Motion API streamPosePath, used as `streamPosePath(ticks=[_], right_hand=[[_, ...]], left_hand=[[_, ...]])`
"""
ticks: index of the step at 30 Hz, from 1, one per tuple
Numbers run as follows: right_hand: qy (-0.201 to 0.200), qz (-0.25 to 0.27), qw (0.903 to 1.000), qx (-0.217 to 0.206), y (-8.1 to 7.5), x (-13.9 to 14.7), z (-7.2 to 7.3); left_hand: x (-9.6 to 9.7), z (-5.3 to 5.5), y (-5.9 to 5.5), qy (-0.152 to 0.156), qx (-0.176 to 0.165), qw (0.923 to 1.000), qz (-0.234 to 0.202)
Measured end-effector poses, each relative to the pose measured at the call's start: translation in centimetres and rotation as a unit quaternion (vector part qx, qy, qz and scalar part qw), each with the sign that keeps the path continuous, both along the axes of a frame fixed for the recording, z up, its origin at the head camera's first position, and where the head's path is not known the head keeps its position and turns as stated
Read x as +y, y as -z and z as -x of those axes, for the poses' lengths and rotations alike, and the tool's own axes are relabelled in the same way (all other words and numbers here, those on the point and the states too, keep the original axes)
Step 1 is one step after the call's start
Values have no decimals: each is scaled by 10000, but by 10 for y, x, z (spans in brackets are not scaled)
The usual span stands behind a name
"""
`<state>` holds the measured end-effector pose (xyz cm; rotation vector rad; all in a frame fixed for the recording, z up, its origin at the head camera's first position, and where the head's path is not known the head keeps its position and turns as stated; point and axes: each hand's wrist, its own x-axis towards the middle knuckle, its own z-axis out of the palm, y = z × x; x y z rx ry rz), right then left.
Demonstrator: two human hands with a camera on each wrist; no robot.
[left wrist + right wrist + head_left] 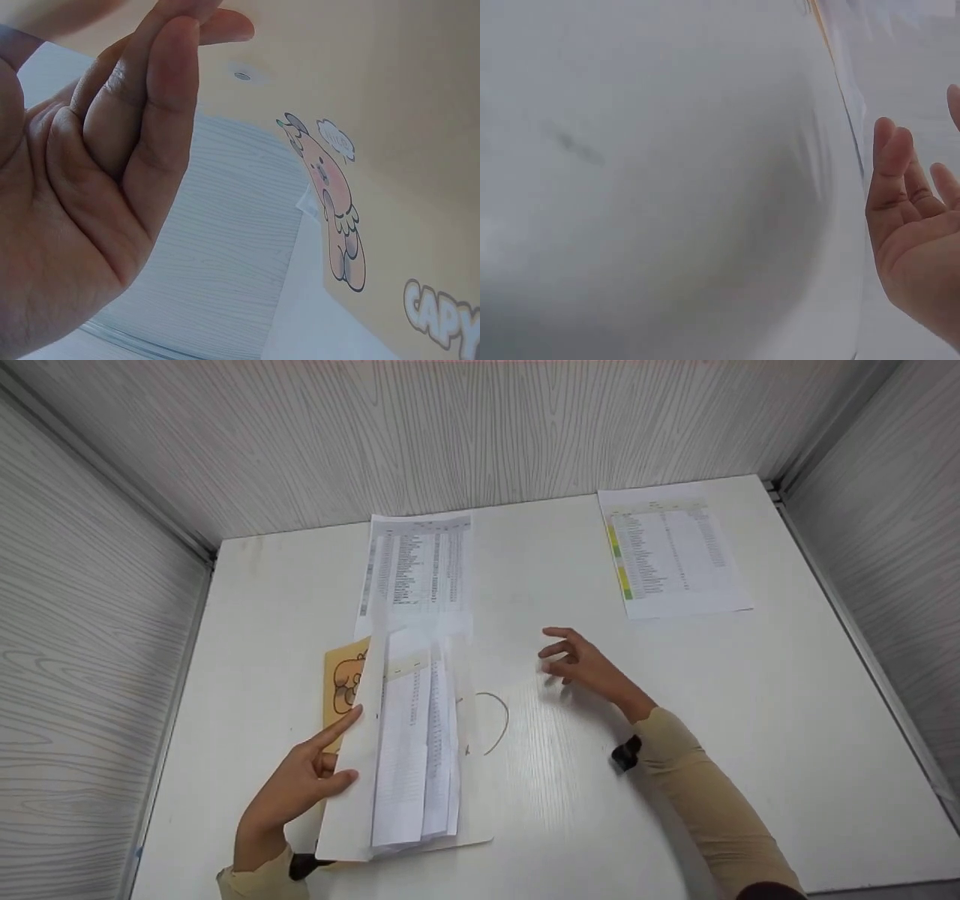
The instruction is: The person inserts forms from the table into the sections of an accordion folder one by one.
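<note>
A folder [349, 802] with a white inner side lies left of the middle, a yellow panel with a cartoon animal [349, 682] showing at its left. Folded printed sheets [401, 780] lie in it. My left hand [296, 780] holds the folder's left edge, index finger and thumb over the white side, other fingers curled. In the left wrist view the yellow cover [405, 150] spans above and beside these fingers. My right hand [589, 664] hovers right of the folder, fingers loosely bent, holding nothing. In the right wrist view a blurred white surface [667, 150] fills most of the frame beside it.
A printed sheet [424, 562] lies at the back, its lower end meeting the folder's top. Another sheet with coloured row marks [671, 555] lies at the back right. A thin brown curve [506, 720] shows right of the folder. Wood-grain walls [450, 435] border the white table [750, 735].
</note>
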<state>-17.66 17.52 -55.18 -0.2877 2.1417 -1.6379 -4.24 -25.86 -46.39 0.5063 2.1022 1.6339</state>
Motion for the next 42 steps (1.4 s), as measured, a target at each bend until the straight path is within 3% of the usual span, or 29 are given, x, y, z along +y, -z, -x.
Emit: streamPosePath(ticks=[4, 14, 18, 21, 27, 35, 42], right_hand=[[369, -275, 9989, 41, -3, 25, 13], [1055, -784, 9913, 110, -9, 84, 33], [1037, -1299, 9861, 60, -8, 97, 35], [1038, -1857, 9771, -31, -6, 105, 37], [787, -3156, 9454, 190, 0, 123, 40], [818, -3431, 9352, 321, 11, 150, 34], [549, -3937, 9161, 532, 19, 156, 31]], left_hand=[[-1, -1, 0, 46, -100, 9999, -104], [0, 1, 0, -50, 96, 9999, 46], [0, 2, -1, -28, 100, 9999, -34], [0, 2, 0, -25, 130, 9999, -80], [-1, 2, 1, -74, 182, 9998, -44], [0, 1, 0, -63, -27, 10000, -26], [-1, 0, 3, -124, 276, 9995, -68]])
